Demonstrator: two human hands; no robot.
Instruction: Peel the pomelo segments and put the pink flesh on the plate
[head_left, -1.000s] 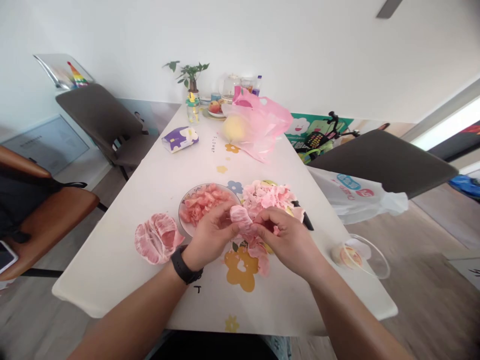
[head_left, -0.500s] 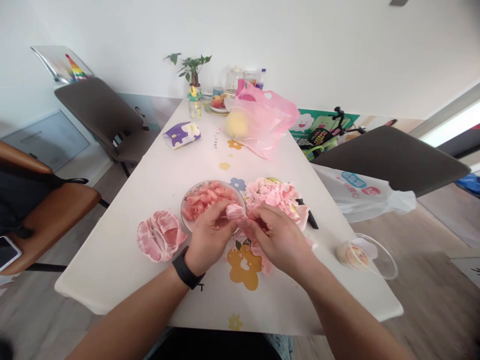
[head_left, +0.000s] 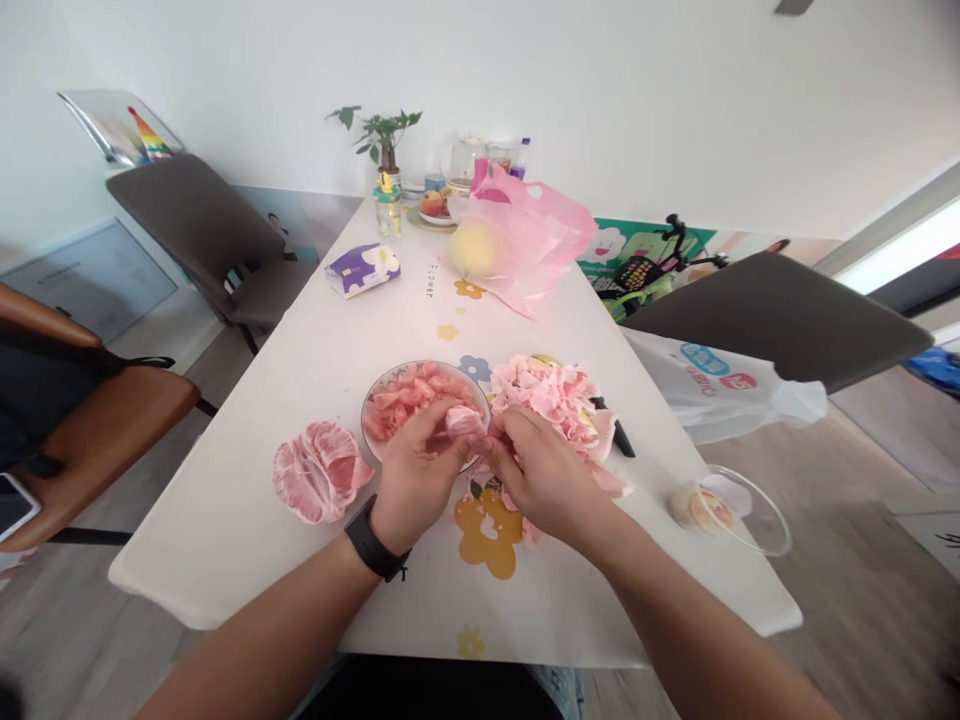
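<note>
Between thumb and fingers of my left hand (head_left: 420,465) is a pink pomelo segment (head_left: 465,421), its pale membrane partly on. My right hand (head_left: 541,470) pinches at the segment's right end; its fingertips hide exactly what they grip. Just beyond my left hand, a plate (head_left: 366,428) bears peeled pink pomelo flesh (head_left: 418,392). To the left on the table lies a large unpeeled part of the pomelo (head_left: 321,472), split open. A heap of pink membrane and peel (head_left: 551,395) spreads beyond my right hand, with a black-handled knife (head_left: 622,438) sticking out beside it.
A pink plastic bag (head_left: 536,235) with a yellow pomelo (head_left: 472,250) sits farther back, near a purple tissue pack (head_left: 364,270). A clear plastic tub (head_left: 739,515) is at the right table edge, below a hanging white bag (head_left: 712,385). Chairs flank the table (head_left: 247,560).
My right fingers have drawn in more tightly at the segment's end, and the hand has turned slightly. My left hand keeps its hold on the segment, which has shifted a little left.
</note>
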